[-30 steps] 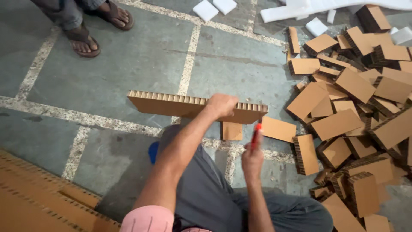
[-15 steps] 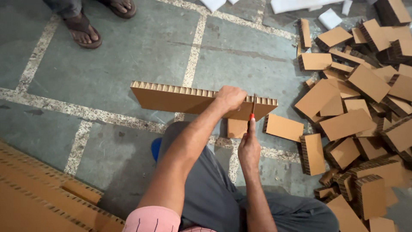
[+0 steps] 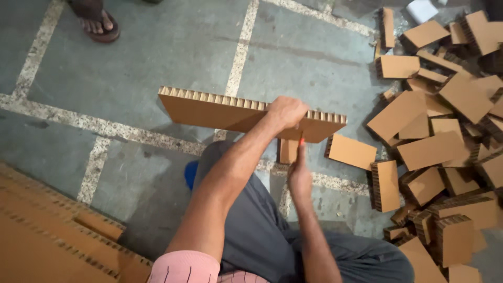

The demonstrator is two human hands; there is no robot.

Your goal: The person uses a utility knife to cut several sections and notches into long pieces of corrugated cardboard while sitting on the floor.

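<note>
My left hand grips the top edge of a long honeycomb cardboard strip, held level above my knee, its right end reaching past my hand. Just below the strip's lower edge, my right hand is closed around a red-handled tool, its tip touching the board next to my left hand. The blade itself is hidden. A small cut piece lies on the floor under the strip.
A heap of cut cardboard blocks covers the floor on the right. Stacked cardboard sheets lie at the lower left. Another person's sandalled foot stands at the top left. A blue object shows beside my leg.
My right hand has risen with the red tool from beside the strip's right end to its lower edge near my left hand. The view has shifted slightly.
</note>
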